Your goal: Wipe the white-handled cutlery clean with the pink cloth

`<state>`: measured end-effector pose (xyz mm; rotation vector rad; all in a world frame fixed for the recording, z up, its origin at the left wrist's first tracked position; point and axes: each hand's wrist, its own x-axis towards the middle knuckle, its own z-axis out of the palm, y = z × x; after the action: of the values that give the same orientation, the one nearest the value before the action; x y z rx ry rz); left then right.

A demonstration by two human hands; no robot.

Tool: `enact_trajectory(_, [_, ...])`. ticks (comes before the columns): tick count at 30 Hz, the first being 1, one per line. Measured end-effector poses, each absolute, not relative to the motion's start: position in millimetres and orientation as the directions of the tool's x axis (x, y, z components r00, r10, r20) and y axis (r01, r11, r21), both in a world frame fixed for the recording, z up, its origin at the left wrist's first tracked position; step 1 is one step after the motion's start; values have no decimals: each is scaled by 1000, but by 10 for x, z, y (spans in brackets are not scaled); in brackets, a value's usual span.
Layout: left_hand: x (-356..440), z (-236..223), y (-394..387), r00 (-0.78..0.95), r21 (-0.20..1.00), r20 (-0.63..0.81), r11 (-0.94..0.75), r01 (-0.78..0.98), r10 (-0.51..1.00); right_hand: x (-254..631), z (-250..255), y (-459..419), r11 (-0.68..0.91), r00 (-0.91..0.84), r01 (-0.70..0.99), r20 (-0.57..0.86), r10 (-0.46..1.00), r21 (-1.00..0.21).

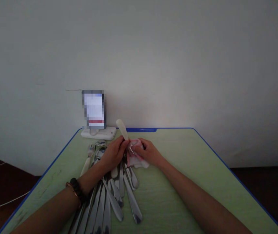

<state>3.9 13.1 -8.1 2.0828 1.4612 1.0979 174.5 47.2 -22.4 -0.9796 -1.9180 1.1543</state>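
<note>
My left hand [114, 153] is closed round a fork with a cream handle [122, 128]; the handle points up and away and the tines [130, 149] point toward my right hand. My right hand [148, 152] pinches a pink and white cloth [134, 160] against the tines. Both hands hover over the far end of a fanned pile of metal cutlery [114, 198] lying on the green table [190, 175]. A dark bead bracelet [77, 190] sits on my left wrist.
A blurred screen on a white stand [98, 132] stands at the table's far edge against a pale wall. More cutlery with a cream handle [87, 162] lies left of my hands. The table has a blue rim [221, 157]. Dark floor shows on both sides.
</note>
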Motion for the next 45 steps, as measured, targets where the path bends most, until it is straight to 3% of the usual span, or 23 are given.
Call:
enact_trajectory(6, [34, -77, 122, 22, 731, 411, -344, 590, 911, 1741, -203, 461, 319, -466, 271, 167, 869, -908])
enact_trajectory(18, [52, -50, 102, 57, 760, 398, -364, 538, 916, 1732, -184, 448, 226, -432, 178, 131, 892, -958])
enact_trajectory(29, [56, -74, 112, -9, 793, 372, -313, 523, 928, 1732, -199, 462, 236, -421, 165, 148, 895, -958])
enact_trajectory(45, [32, -103, 119, 72, 823, 314, -309, 477, 947, 1756, -183, 455, 296, -481, 193, 173, 860, -935])
